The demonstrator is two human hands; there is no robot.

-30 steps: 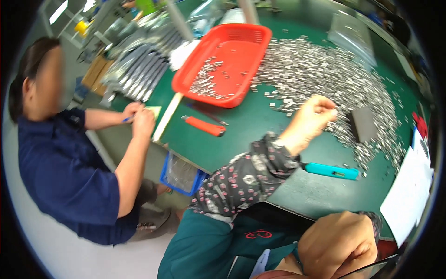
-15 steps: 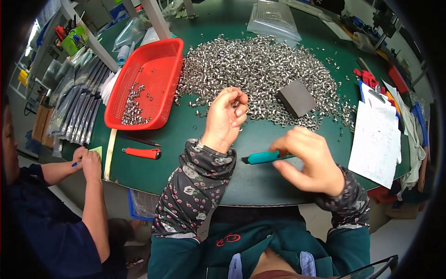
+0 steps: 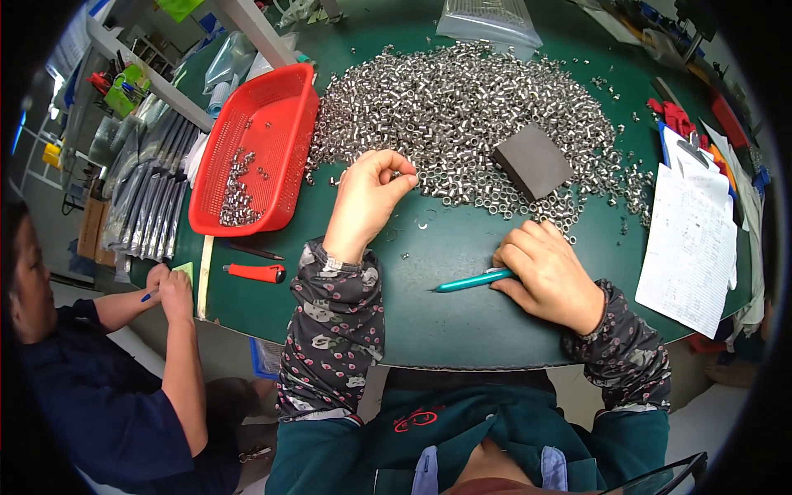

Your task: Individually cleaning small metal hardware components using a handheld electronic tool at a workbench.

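A right hand (image 3: 551, 272) grips a teal pen (image 3: 472, 281) flat on the tabletop (image 3: 462, 330) near its front edge; the left hand (image 3: 369, 200), fingers curled, pinches at the nut pile (image 3: 462, 107) filling the centre.

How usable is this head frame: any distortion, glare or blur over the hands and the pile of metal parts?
Head view: strong fisheye bend, the green table curving and the corners black. The pile of small metal parts glints all over, so single pieces blur together. The left hand and the right hand with its teal pen are sharp and evenly lit, with soft shadows. The co-worker at the left rim is stretched and dim.
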